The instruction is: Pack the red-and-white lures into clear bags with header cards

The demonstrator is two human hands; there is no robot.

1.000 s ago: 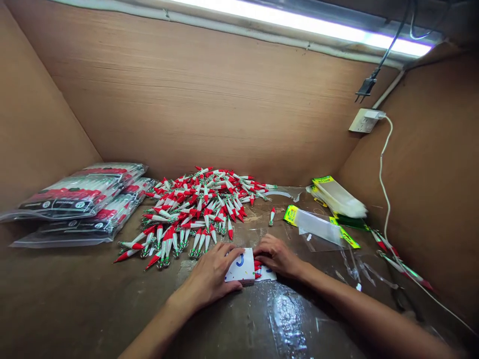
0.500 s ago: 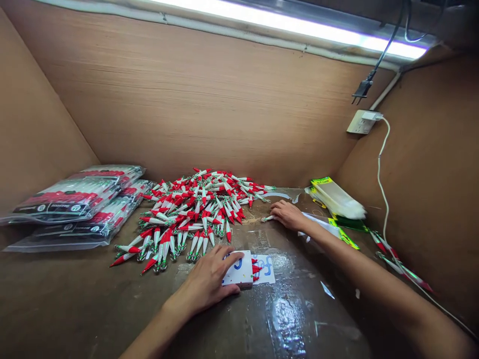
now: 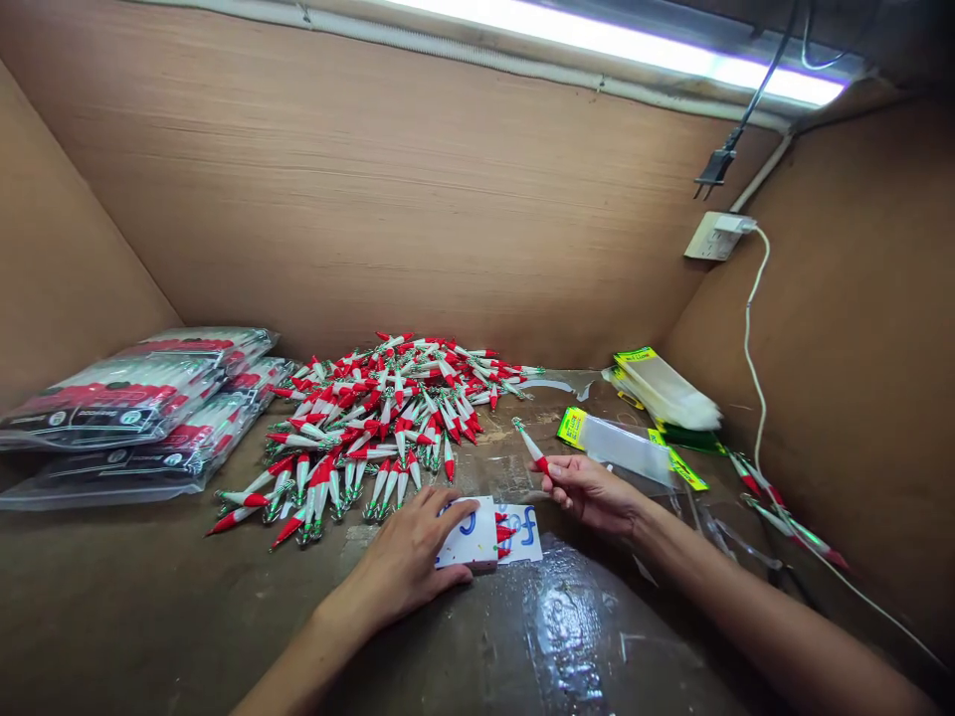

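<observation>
My left hand [image 3: 422, 545] is closed around a small white box [image 3: 481, 532] with blue marks, holding it against the table. Several red lure tips [image 3: 505, 534] stick out of the box's right end, over a white card [image 3: 529, 537] with blue writing. Between thumb and fingers of my right hand [image 3: 582, 490] is the red end of a red and white fishing lure [image 3: 529, 445]; its green hooked end points up and left, away from the hand. A large pile of the same lures [image 3: 380, 418] lies behind my left hand.
Packed plastic bags [image 3: 134, 408] are stacked at the left. On the right lie a clear sleeve with a yellow header [image 3: 619, 446], a stack of such sleeves [image 3: 668, 388] and a few loose lures [image 3: 798, 537]. A white cable [image 3: 755, 338] hangs from a wall socket.
My right hand has come back toward me from the far part of the table, lifting a lure by its red end. The left hand stays on the box. The view has shifted slightly.
</observation>
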